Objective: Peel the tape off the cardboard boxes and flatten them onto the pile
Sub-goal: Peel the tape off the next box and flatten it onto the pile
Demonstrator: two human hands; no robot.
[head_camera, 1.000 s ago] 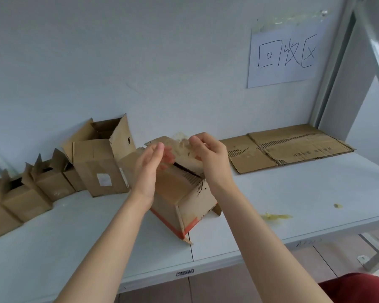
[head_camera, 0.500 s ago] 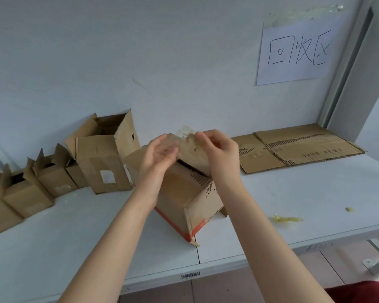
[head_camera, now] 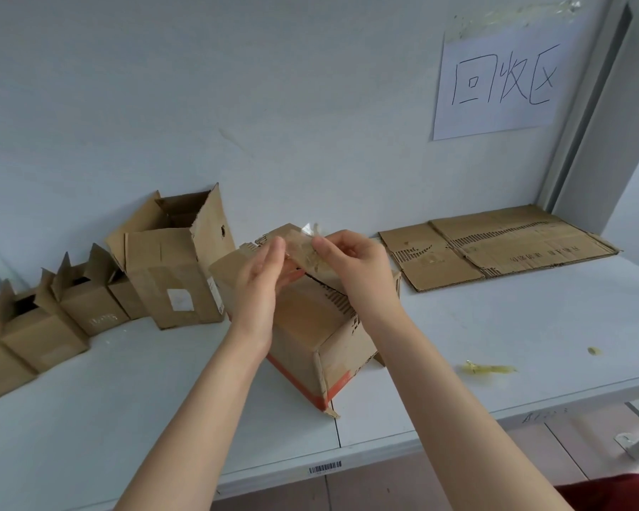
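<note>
A person stands at a white bench (head_camera: 89,400) set against a pale wall, both bare forearms reaching forward. In the middle of the bench sits a worn cardboard box (head_camera: 310,337) with an orange-red band along its bottom edge, turned corner-on to the person and tilted.

The right hand (head_camera: 355,263) has its fingers curled, pinching a strip of clear, crinkled tape (head_camera: 307,248) that is lifted off the box's top flap. The left hand (head_camera: 262,274) is at the same flap, thumb up and fingers nearly straight, and appears to pinch the flap between them. The two hands are just beside each other above the box.

To the right, well apart from the box and close to the wall, lies the pile of flattened cardboard (head_camera: 495,248). To the left stands a taller open box (head_camera: 174,267) with a white label, touching or almost touching the box in hand. Beyond it are two smaller open boxes (head_camera: 89,304), (head_camera: 23,330), in a row towards the bench's left end.

A yellowish scrap of peeled tape (head_camera: 491,369) lies on the bench near the right front edge. A handwritten paper sign (head_camera: 502,79) is taped to the wall above the pile. A barcode sticker (head_camera: 324,467) is on the bench's front edge.
</note>
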